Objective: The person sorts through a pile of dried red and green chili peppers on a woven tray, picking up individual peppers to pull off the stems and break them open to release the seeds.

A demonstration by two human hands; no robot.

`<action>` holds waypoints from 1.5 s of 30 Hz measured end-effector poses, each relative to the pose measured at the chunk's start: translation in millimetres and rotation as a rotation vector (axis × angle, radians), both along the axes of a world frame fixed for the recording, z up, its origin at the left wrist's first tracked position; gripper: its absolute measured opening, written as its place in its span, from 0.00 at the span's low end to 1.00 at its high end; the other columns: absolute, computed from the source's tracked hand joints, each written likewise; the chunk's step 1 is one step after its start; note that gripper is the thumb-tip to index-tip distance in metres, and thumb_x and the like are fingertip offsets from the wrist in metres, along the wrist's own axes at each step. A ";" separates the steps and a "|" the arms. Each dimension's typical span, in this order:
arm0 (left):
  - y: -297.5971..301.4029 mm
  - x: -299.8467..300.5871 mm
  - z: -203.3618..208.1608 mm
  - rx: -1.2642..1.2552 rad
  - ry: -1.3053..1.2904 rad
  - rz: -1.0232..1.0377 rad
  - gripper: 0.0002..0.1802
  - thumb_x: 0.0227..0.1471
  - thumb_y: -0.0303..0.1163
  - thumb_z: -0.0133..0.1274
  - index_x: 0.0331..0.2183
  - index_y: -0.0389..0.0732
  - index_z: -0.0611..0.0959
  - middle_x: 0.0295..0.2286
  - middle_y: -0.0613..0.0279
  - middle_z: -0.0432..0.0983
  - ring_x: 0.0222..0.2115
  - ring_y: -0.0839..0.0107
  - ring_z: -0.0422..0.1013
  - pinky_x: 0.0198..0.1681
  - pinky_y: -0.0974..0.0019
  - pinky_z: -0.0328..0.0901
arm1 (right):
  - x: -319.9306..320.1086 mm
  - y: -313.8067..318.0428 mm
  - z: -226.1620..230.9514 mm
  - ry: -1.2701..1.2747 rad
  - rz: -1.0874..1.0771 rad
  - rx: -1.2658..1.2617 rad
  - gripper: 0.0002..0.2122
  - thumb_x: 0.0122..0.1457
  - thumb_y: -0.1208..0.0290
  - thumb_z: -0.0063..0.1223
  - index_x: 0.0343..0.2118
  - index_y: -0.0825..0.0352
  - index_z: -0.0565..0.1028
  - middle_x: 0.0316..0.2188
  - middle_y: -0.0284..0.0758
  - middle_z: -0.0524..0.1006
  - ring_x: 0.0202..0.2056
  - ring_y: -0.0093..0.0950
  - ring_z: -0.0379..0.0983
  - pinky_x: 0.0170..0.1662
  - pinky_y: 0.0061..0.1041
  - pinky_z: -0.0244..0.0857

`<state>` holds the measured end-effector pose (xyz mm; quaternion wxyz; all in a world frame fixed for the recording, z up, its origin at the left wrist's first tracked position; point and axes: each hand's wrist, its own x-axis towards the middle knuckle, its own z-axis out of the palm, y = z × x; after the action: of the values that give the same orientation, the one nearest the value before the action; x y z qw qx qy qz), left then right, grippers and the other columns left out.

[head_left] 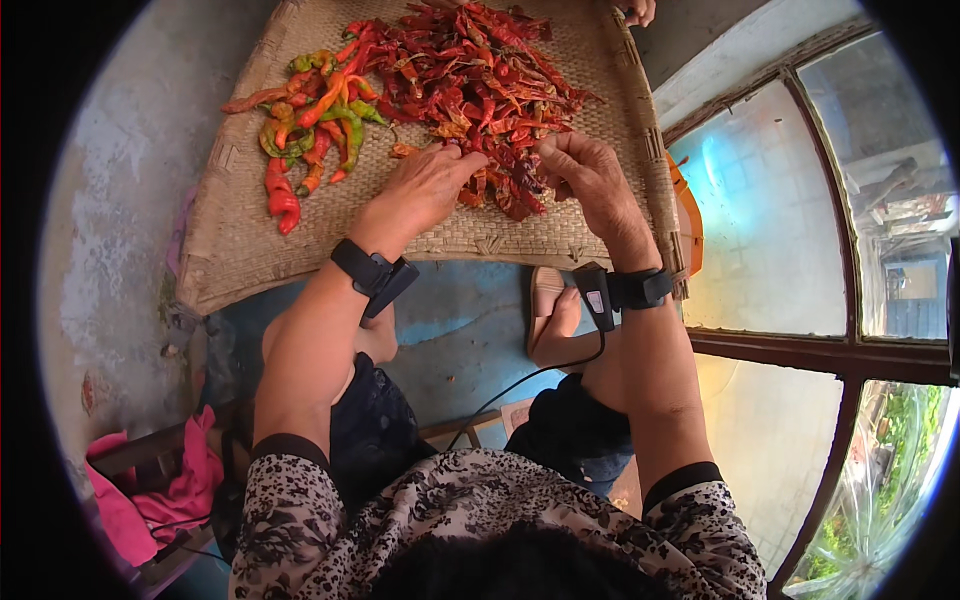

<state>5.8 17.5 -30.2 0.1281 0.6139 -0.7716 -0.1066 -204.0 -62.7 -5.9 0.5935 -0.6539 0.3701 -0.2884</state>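
A heap of dried red chili peppers (470, 70) covers the far middle of a woven tray (340, 235). To its left lies a smaller group of fresher red, orange and green chili peppers (320, 120). My left hand (425, 185) is at the heap's near edge, fingers curled and closed, fingertips among the dried peppers. My right hand (592, 180) is at the heap's near right side, thumb and forefinger pinched together. Whatever either hand holds is too small or hidden to make out. A few darker dried peppers (518, 185) lie between the two hands.
Another person's hand (640, 10) shows at the tray's far right corner. A window (765, 200) with brown frames stands on the right, an orange-rimmed object (686, 215) beside the tray. A pink cloth (165, 490) hangs at lower left. A black cable (525, 380) runs from my right wrist strap.
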 end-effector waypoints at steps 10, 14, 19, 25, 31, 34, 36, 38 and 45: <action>-5.6 -5.2 -13.4 -0.234 -0.114 0.044 0.15 0.44 0.19 0.48 0.37 0.39 0.76 0.31 0.55 0.66 0.38 0.56 0.65 0.38 0.56 0.65 | 29.8 15.7 -29.9 0.738 0.066 -0.766 0.11 0.47 0.70 0.55 0.34 0.66 0.75 0.34 0.43 0.72 0.36 0.43 0.71 0.38 0.39 0.66; -1.5 0.6 -11.3 -0.227 -0.067 0.097 0.14 0.41 0.18 0.50 0.35 0.38 0.75 0.34 0.54 0.65 0.40 0.55 0.63 0.41 0.56 0.63 | 30.8 16.3 -33.1 0.715 0.048 -0.832 0.11 0.47 0.69 0.56 0.33 0.66 0.75 0.33 0.43 0.73 0.36 0.42 0.71 0.38 0.39 0.66; -3.5 10.6 -15.4 -0.192 -0.150 0.146 0.17 0.40 0.18 0.52 0.37 0.39 0.75 0.35 0.55 0.65 0.41 0.56 0.63 0.41 0.56 0.63 | 37.1 14.8 -36.1 0.774 0.131 -0.859 0.10 0.46 0.67 0.57 0.30 0.67 0.73 0.32 0.42 0.74 0.34 0.43 0.73 0.36 0.39 0.68; -5.7 7.9 -10.1 -0.186 -0.140 0.139 0.12 0.41 0.21 0.53 0.34 0.39 0.75 0.34 0.54 0.66 0.40 0.55 0.64 0.40 0.57 0.64 | 19.2 18.2 -8.5 0.639 0.002 -0.896 0.06 0.48 0.71 0.55 0.26 0.66 0.71 0.27 0.42 0.75 0.31 0.43 0.73 0.33 0.40 0.67; -11.8 -3.8 -9.2 -0.260 -0.104 0.067 0.03 0.47 0.27 0.50 0.28 0.40 0.73 0.25 0.54 0.69 0.29 0.54 0.69 0.31 0.54 0.65 | -37.0 -0.7 12.4 0.549 -0.437 -0.811 0.06 0.53 0.70 0.52 0.29 0.67 0.73 0.24 0.46 0.75 0.29 0.45 0.73 0.31 0.38 0.65; -6.9 -12.5 -6.6 -0.253 -0.031 0.085 0.04 0.51 0.27 0.47 0.27 0.37 0.70 0.23 0.52 0.68 0.25 0.51 0.68 0.27 0.52 0.62 | -82.8 -16.3 7.7 0.766 -0.685 -0.847 0.06 0.54 0.69 0.50 0.32 0.66 0.74 0.27 0.43 0.76 0.31 0.44 0.72 0.32 0.38 0.65; -9.2 -12.2 -6.5 -0.266 0.003 0.081 0.04 0.51 0.27 0.47 0.27 0.37 0.69 0.23 0.52 0.68 0.25 0.51 0.68 0.27 0.53 0.62 | -102.0 -18.1 10.4 1.102 -0.773 -0.766 0.08 0.54 0.67 0.51 0.34 0.65 0.74 0.31 0.40 0.76 0.34 0.41 0.71 0.36 0.38 0.65; -11.7 -15.1 -8.1 -0.263 0.044 0.076 0.05 0.51 0.27 0.47 0.27 0.37 0.69 0.23 0.52 0.69 0.24 0.51 0.68 0.27 0.53 0.62 | -111.0 -17.4 8.2 1.042 -0.768 -0.832 0.09 0.54 0.67 0.51 0.35 0.65 0.75 0.31 0.40 0.76 0.36 0.39 0.71 0.37 0.38 0.64; -18.6 -31.1 4.8 -0.153 0.192 0.077 0.05 0.50 0.26 0.49 0.30 0.38 0.70 0.25 0.52 0.72 0.26 0.52 0.70 0.28 0.55 0.63 | -28.6 10.1 3.4 0.506 -0.059 -0.897 0.14 0.51 0.62 0.58 0.34 0.68 0.75 0.30 0.43 0.75 0.33 0.40 0.72 0.35 0.36 0.66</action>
<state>-25.3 -1.1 -25.4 0.2519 0.6185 -0.7375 -0.1008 -232.6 -52.6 -2.4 0.1382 -0.8827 0.3602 -0.2682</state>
